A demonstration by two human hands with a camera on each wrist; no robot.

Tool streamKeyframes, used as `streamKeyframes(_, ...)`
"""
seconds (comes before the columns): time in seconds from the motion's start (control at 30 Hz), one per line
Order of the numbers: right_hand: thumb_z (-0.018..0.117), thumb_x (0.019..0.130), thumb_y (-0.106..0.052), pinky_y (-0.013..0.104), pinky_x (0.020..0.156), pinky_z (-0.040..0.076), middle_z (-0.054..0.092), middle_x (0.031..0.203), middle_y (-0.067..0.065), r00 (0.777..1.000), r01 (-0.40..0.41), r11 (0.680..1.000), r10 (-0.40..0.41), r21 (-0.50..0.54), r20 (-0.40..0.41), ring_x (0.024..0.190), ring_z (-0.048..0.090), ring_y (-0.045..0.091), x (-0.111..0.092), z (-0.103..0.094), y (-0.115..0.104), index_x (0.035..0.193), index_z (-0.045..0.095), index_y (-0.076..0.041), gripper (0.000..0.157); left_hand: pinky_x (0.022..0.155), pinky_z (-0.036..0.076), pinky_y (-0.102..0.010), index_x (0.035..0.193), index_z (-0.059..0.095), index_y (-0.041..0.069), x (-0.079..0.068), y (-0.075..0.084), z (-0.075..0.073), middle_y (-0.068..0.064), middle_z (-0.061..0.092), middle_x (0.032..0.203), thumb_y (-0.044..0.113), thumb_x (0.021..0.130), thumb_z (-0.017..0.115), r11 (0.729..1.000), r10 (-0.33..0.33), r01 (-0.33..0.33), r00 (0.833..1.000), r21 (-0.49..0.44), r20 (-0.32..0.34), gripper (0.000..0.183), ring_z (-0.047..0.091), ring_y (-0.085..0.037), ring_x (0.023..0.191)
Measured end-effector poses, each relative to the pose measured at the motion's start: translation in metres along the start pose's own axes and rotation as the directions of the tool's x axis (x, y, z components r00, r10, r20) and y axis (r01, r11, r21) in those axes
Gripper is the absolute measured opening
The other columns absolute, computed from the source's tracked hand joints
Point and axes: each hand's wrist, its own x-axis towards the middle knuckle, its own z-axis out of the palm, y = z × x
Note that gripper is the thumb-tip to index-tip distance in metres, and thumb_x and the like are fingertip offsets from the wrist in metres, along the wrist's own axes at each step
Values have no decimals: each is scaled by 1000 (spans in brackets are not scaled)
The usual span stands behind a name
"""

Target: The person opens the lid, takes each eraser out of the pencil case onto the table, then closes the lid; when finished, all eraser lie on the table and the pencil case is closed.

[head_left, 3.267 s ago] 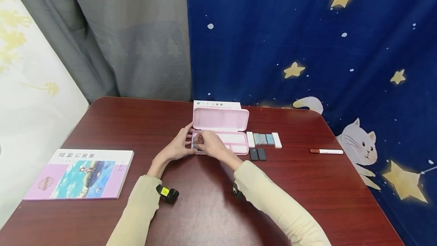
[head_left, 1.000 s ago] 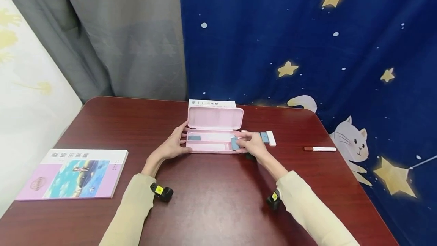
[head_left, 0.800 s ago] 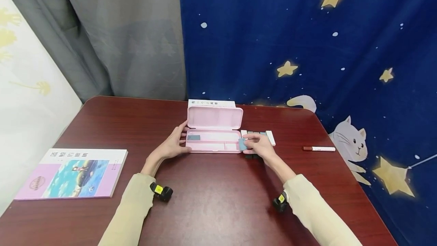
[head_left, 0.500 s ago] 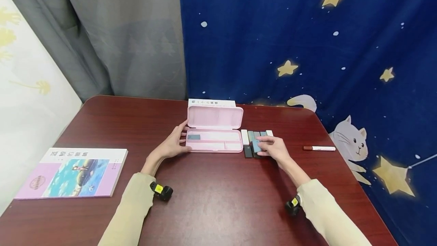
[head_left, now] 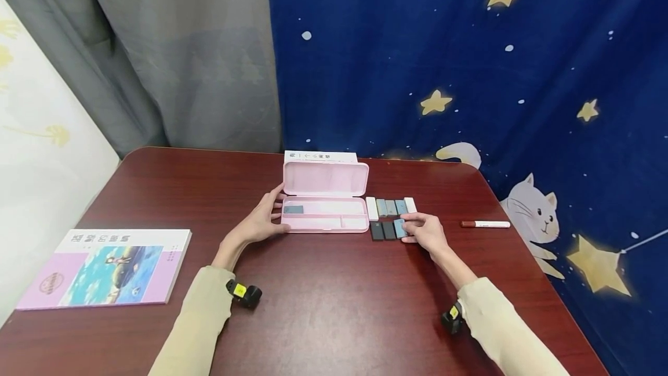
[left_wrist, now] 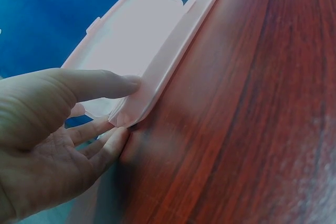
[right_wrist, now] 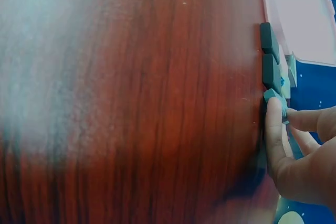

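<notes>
A pink pencil case lies with its lid raised. A grey-blue eraser rests at the left end of its back compartment. My left hand touches the case's left end, thumb at the front corner and the other fingers spread along the side. Between thumb and fingers, my right hand pinches a light-blue eraser at the right end of a front row, next to two black erasers. Behind these is a row of several grey-blue erasers between two white ones.
A white box-like item with printed characters stands behind the lid. To the far right lies a white marker with a brown cap. A book with a purple cover is at the left on the dark red table.
My right hand has carried the light-blue eraser out of the case to the right and down beside the two black erasers. The left hand has stayed at the case's end.
</notes>
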Motion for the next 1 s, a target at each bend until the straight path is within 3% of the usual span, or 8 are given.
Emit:
streamKeyframes(0.13, 61, 89, 6, 31, 61, 59, 69, 92, 21, 997, 56, 991, -63, -124, -51, 64, 69, 17, 1, 3, 2, 115, 65, 8, 27, 102, 40, -52, 152, 9, -1, 1, -2, 0, -29, 28, 136, -11, 74, 75, 1000, -3, 3, 1000, 8, -5, 103, 38, -44, 123)
streamKeyframes(0.37, 63, 87, 4, 29, 56, 58, 70, 90, 20, 990, 103, 959, -126, -264, -71, 57, 68, 19, 3, 6, 3, 108, 69, 5, 22, 101, 37, -59, 147, 11, -12, -10, 40, -3, -39, 27, 132, -18, 74, 70, 1000, -2, 2, 1000, -29, 3, 94, 35, -55, 121)
streamKeyframes(0.43, 63, 87, 4, 28, 56, 58, 70, 90, 20, 989, 108, 952, -133, -285, -69, 57, 68, 19, 3, 6, 3, 107, 69, 5, 22, 101, 38, -59, 147, 11, -12, -10, 40, -3, -39, 28, 132, -18, 74, 70, 999, 1, -1, 1000, -33, -1, 94, 36, -55, 120)
streamKeyframes(0.63, 63, 86, 4, 27, 55, 57, 70, 87, 18, 987, 121, 945, -146, -305, -61, 56, 68, 17, 2, 5, 4, 108, 69, 6, 22, 99, 39, -59, 146, 11, -14, -10, 37, -2, -38, 28, 131, -18, 73, 71, 1000, 18, -18, 1000, -11, -6, 95, 36, -54, 119)
streamKeyframes(1.0, 62, 88, 4, 28, 55, 58, 68, 86, 17, 989, 114, 950, -137, -291, -61, 58, 68, 20, 1, 4, 3, 109, 68, 5, 22, 102, 37, -59, 147, 10, -13, -11, 44, -3, -39, 27, 133, -18, 74, 69, 999, -10, 10, 1000, -38, 5, 93, 34, -54, 122)
